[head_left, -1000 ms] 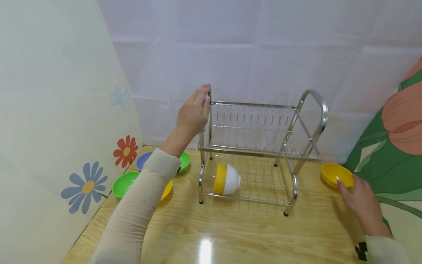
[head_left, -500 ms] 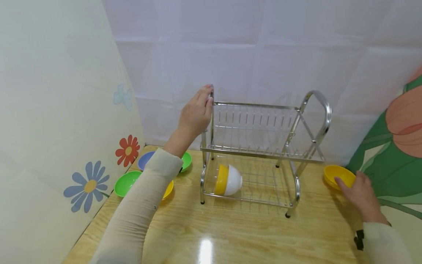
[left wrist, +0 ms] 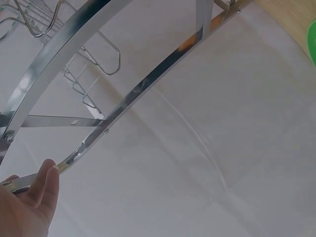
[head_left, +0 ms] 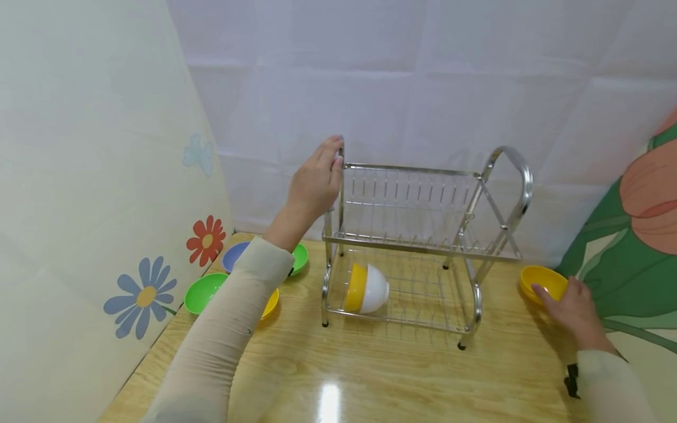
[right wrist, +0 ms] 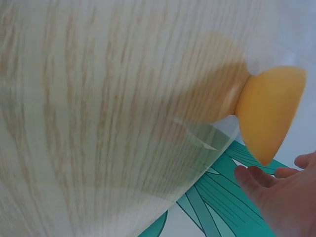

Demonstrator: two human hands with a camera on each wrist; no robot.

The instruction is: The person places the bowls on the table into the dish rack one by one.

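Observation:
A two-tier metal dish rack (head_left: 402, 242) stands on the wooden table. My left hand (head_left: 314, 185) grips the top of its left handle; in the left wrist view the fingers (left wrist: 49, 185) curl round the metal bar. A yellow-and-white bowl (head_left: 365, 288) lies on its side at the left of the lower tier, with its white base to the right. Right of the rack sits a yellow bowl (head_left: 542, 276). Beside it, my right hand (head_left: 573, 311) has its thumb near the front rim and its fingers spread. A gap shows between fingers and bowl (right wrist: 274, 98) in the right wrist view.
Left of the rack are a blue bowl (head_left: 233, 257), a green bowl (head_left: 201, 294), another green bowl (head_left: 300, 258) and a yellow bowl (head_left: 271, 305), partly hidden by my left forearm. A white cloth wall (head_left: 370, 76) hangs behind; flowered panels stand at both sides.
My right hand has shifted slightly left at the yellow bowl. The whole head view has moved a little. My left hand stays on the dish rack's handle.

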